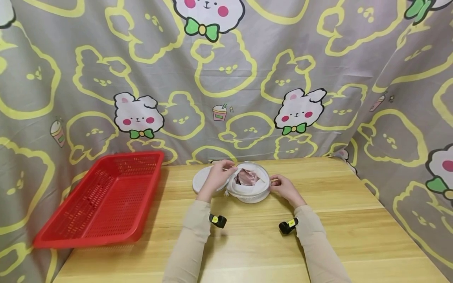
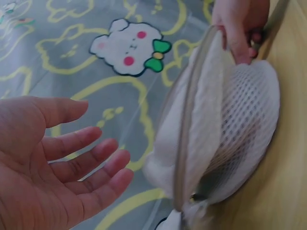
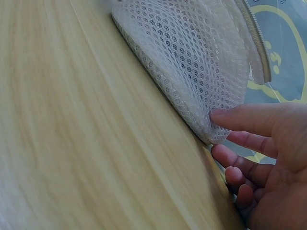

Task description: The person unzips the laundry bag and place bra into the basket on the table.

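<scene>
A round white mesh laundry bag [image 1: 252,196] with a zipped rim sits on the table, its round lid [image 1: 201,181] folded out to the left. White cloth and a shiny dusty-pink piece [image 1: 247,177] show inside it. My left hand [image 1: 221,173] hovers at the bag's left rim; the left wrist view shows this hand [image 2: 72,163] palm up, fingers loosely spread and holding nothing. On the other side, my right hand [image 1: 283,186] pinches the lower mesh wall between thumb and fingers. Up close, its thumb [image 3: 249,119] presses the mesh [image 3: 182,52] near the base.
A red perforated plastic basket [image 1: 102,208] stands on the left of the wooden table [image 1: 354,220]. Behind and to the right hangs a grey curtain [image 1: 247,70] with cartoon prints, meeting the table's back edge. A small black camera is strapped at each wrist.
</scene>
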`<state>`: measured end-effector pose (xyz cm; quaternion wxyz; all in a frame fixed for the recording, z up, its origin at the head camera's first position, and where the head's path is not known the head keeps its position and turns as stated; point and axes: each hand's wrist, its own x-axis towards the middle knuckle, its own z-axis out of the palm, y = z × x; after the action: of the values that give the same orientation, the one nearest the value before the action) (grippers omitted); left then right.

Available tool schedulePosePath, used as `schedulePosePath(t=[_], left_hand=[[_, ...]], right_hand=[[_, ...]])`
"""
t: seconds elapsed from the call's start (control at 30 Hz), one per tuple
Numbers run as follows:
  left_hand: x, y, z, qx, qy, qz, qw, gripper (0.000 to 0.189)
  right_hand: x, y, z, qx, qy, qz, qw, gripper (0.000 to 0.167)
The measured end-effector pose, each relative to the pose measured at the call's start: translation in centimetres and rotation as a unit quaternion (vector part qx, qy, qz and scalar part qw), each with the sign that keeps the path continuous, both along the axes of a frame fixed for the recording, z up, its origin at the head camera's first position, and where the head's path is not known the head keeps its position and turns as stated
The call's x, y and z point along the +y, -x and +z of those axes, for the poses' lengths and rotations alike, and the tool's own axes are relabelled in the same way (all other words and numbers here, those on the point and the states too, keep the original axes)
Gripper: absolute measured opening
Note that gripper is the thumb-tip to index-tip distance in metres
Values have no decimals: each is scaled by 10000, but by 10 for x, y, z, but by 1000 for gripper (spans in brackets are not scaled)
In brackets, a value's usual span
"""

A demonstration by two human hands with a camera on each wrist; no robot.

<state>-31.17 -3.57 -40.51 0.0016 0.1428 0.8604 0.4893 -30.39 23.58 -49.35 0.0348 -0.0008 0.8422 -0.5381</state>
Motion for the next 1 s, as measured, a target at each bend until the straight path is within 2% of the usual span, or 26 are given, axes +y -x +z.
schedulePosePath(t=[0.13, 0.27, 0.4, 0.7, 1.0], left_hand=[[10, 3, -4, -154, 55, -144, 9998, 33], [16, 6, -7, -168, 128, -308, 9993, 34], [20, 8, -9, -203, 266, -345, 9988, 33], [27, 3, -10, -264, 704, 59, 9972, 21], [36, -2, -13, -361, 1065, 378, 9929, 29]], right_hand=[[0, 0, 0, -3, -1, 13, 10000, 41], [0, 1, -1, 26, -32, 16, 10000, 41], [0, 2, -2, 64, -66, 20, 10000, 41], [-2, 2, -3, 37, -179, -59, 9998, 38], [-4, 0, -2, 133, -251, -66, 9996, 39]])
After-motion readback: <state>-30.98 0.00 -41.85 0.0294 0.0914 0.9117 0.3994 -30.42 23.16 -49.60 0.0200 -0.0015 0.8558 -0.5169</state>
